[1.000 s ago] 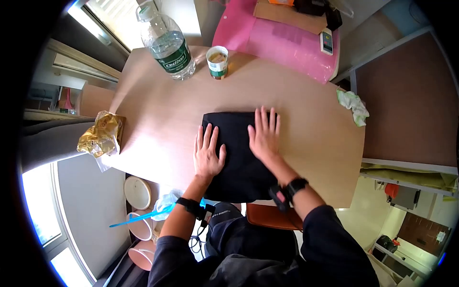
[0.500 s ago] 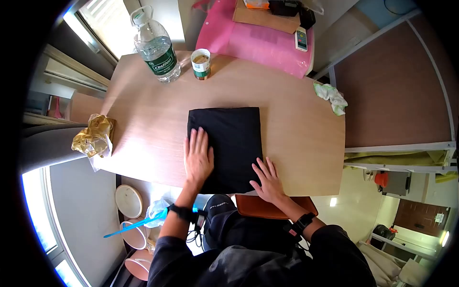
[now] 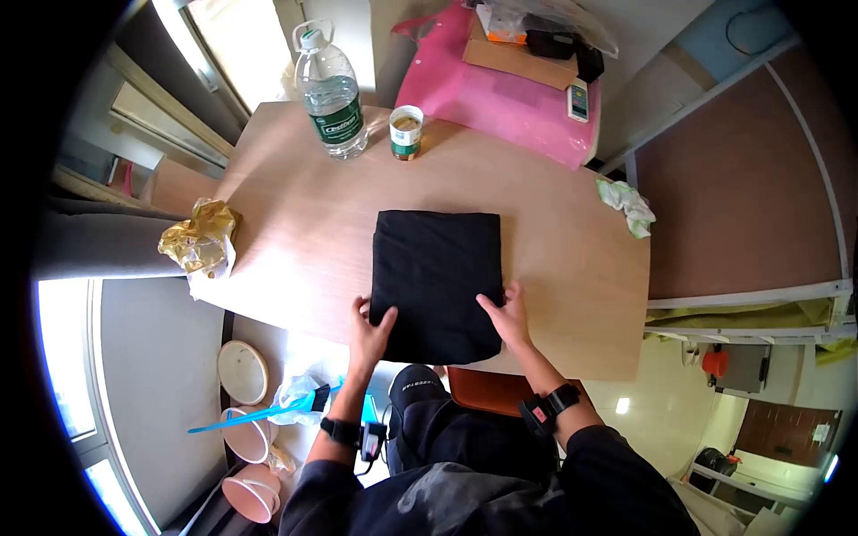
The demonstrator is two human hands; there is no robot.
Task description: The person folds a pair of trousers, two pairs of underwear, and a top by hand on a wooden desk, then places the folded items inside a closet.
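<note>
Black, roughly square folded cloth (image 3: 436, 277): lies flat on the pale wood-grain table (image 3: 572, 295), right in front of the person, near edge about level with the table's front edge. Can't tell if it hangs over.
Bare left hand (image 3: 367, 338): at the cloth's left side, toward the near corner. Thumb over the top, fingers curled by the edge, clear gap between them.
Bare right hand (image 3: 509, 320): pretty much the mirror of that on the right side, thumb and fingers spread. No pinch visible on either side, and can't tell if any fingertips are tucked underneath.
Thumbs: keep them light and level with each other imo, since uneven pressure would likely skew the fold.
Edges: work both sides evenly and catch every layer, otherwise the top one probably slides on its own.
Near right corner: looks a bit rounded, so worth squaring up gently.
Black wrist straps (image 3: 550, 409): both sit well off the fabric, good, so keep them from dragging on it.
Clear plastic bottle with green label (image 3: 332, 107): far side of the table, well apart from the hands, no bother.
</note>
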